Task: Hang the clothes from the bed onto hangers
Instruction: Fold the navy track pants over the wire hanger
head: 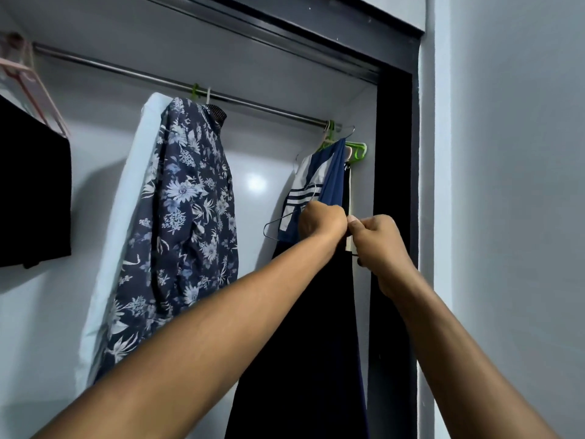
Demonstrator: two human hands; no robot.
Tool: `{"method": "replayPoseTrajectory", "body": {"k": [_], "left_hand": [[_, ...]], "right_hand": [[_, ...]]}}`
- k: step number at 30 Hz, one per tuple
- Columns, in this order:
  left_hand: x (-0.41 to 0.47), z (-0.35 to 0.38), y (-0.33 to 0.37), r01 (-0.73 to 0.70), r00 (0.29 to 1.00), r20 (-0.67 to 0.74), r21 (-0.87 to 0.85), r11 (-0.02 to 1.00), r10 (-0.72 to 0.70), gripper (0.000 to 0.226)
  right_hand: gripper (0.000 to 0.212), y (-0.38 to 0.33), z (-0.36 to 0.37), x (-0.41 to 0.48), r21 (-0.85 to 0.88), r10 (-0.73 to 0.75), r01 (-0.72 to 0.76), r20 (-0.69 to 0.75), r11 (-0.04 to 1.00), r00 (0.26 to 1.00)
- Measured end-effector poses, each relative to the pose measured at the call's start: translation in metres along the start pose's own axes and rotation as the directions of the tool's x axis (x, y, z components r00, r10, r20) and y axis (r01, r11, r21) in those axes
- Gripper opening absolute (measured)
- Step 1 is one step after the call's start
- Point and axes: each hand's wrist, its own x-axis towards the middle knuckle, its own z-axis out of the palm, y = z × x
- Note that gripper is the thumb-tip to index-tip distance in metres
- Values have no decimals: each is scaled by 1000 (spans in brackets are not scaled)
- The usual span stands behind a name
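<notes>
Two hands reach up into the closet. The left hand [323, 221] and the right hand [376, 239] are both curled tight and almost touch. Together they pinch the top of one long dark cloth [304, 343]. It hangs straight down, close to the black door frame [395, 185]. One wire hanger [269, 231] pokes out beside the left hand. One rail [126, 70] holds one flower shirt [186, 217], one blue striped top [304, 188] and two green hangers [357, 152]. A bare gap sits between shirt and top.
</notes>
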Motion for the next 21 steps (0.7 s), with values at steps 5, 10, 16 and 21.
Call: {"method": "replayPoseTrajectory", "body": {"k": [5,10,16,21], "left_hand": [[42,25,19,-62,998,-7,-102,993,62,23],[85,32,46,-147,985,46,-287,947,166,17],[143,-16,54,-460,883,-226,-253,851,411,26],[215,-50,-26,-207,802,-558,78,975,215,33]], "right_hand": [[42,6,-13,58,97,-108,110,-33,989,994],[36,-10,-32,116,229,-118,118,-11,966,993],[28,-13,-34,189,330,-155,139,25,934,988],[29,-3,-20,231,368,-144,113,59,923,988]]}}
